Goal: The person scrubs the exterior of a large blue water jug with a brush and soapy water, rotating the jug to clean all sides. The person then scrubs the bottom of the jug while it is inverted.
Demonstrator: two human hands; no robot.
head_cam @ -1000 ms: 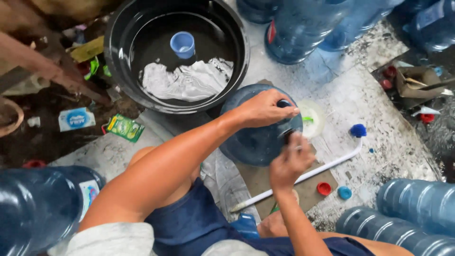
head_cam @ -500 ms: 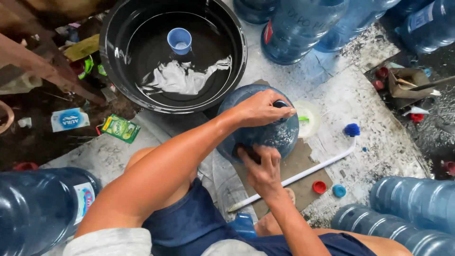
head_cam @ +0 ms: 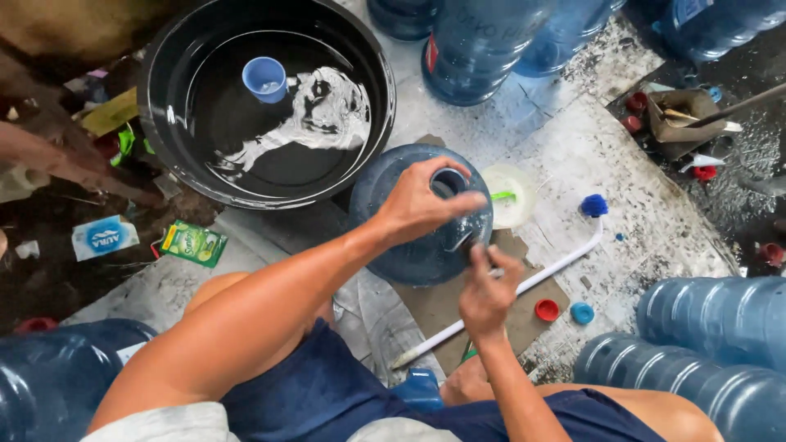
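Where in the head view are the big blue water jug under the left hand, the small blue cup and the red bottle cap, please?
blue water jug [head_cam: 401, 245]: head view, on its shoulder.
small blue cup [head_cam: 264, 79]: head view, on its rim.
red bottle cap [head_cam: 546, 310]: head view, on its middle.

Right hand [head_cam: 487, 290] hides whatever it pinches; too small to tell. Left hand [head_cam: 422, 205] covers part of blue jug [head_cam: 401, 237] neck. Corner jugs [head_cam: 49, 385] cut off by edges.

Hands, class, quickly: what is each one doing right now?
Left hand: closed around the jug neck, gripping it.
Right hand: closed on a small tool at the jug's side; which tool cannot be told.
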